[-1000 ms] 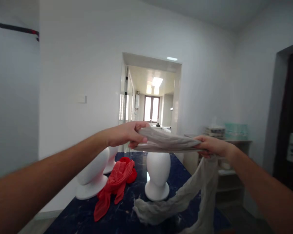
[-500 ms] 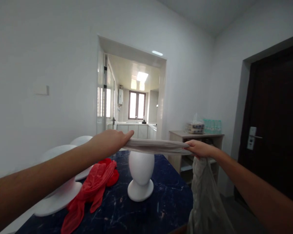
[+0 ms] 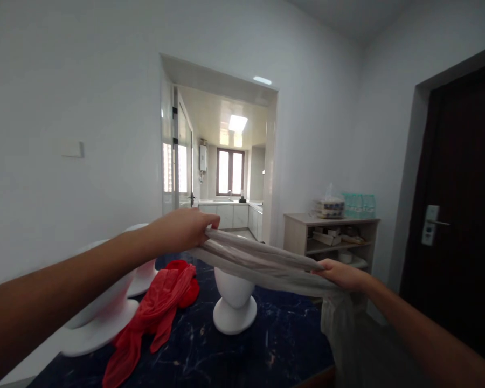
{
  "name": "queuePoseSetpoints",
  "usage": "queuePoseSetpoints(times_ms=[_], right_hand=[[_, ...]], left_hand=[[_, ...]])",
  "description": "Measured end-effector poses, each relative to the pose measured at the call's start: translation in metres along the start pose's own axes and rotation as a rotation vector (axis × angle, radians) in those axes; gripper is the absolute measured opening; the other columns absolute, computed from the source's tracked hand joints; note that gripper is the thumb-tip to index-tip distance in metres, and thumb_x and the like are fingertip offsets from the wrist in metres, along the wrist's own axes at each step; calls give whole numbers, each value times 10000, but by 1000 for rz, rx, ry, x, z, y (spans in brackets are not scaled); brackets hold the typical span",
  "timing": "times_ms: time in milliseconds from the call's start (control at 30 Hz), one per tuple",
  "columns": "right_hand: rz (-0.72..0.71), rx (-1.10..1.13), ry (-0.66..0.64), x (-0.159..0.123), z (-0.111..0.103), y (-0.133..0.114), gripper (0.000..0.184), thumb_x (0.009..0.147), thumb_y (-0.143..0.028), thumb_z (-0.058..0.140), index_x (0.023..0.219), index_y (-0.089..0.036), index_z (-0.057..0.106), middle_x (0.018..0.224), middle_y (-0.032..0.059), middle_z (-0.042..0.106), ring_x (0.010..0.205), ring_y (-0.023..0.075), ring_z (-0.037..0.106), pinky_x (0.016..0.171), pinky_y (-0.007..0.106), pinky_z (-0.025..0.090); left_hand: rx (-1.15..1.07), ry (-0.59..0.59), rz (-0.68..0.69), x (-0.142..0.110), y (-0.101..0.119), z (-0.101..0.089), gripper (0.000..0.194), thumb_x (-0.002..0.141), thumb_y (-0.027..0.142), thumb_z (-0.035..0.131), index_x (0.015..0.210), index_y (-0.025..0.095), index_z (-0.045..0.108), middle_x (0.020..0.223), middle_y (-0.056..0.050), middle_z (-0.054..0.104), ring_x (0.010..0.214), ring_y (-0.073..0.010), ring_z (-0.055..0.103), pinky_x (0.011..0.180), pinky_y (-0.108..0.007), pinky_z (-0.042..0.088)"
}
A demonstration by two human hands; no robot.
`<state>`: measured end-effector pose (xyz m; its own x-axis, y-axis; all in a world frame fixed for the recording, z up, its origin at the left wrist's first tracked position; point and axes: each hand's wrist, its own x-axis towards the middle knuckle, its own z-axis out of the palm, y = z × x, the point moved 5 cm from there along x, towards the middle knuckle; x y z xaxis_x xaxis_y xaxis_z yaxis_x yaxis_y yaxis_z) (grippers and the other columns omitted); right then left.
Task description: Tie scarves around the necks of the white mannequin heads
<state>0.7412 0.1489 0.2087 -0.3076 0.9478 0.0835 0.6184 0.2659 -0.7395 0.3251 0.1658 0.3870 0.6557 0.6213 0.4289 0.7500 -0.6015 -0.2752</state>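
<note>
Well, the grey scarf (image 3: 262,264) is in the air over the table (image 3: 226,361), gripped near one end by the left hand (image 3: 189,229) and further along by the right hand (image 3: 341,274), sloping down to the right with a loose length hanging below that hand. It hides the top of an upright white head form (image 3: 234,293); left of that lies a crumpled red cloth (image 3: 157,302), with more white forms (image 3: 101,328) partly behind the left forearm, and a wooden cabinet (image 3: 295,233) stands beyond the right hand.
</note>
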Motion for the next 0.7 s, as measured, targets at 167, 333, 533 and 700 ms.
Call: queuePoseSetpoints(times_ms=[167, 333, 533, 700], right_hand=[[294, 297, -66, -20, 2, 42, 382, 796, -586, 701, 927, -229, 671, 602, -58, 578, 411, 99, 422, 404, 235, 356], [250, 510, -134, -15, -11, 66, 403, 854, -628, 651, 790, -238, 578, 426, -101, 362, 356, 70, 228, 362, 225, 268], [86, 803, -100, 43, -33, 63, 440, 834, -630, 699, 768, -238, 512, 453, -125, 273, 383, 47, 118, 372, 212, 122], [-100, 1032, -54, 134, -28, 37, 544, 746, -634, 800, 686, -230, 441, 473, -146, 258, 401, 25, 77, 354, 172, 133]], left_hand=[[-36, -18, 85, -3, 7, 11, 111, 828, 239, 607, 897, 262, 690, 758, -11, 717, 727, -216, 656, 647, -291, 369], [146, -39, 138, -4, 6, 33, 232, 879, 203, 581, 1090, 261, 658, 834, -69, 755, 740, -268, 690, 653, -321, 409], [144, 58, -18, 26, -29, 46, 246, 937, 122, 483, 1107, 219, 632, 982, -114, 746, 926, -268, 692, 821, -356, 491], [141, 52, -278, 58, -75, 73, 389, 920, 11, 437, 1232, 180, 596, 1097, -153, 733, 1059, -258, 683, 926, -374, 499]])
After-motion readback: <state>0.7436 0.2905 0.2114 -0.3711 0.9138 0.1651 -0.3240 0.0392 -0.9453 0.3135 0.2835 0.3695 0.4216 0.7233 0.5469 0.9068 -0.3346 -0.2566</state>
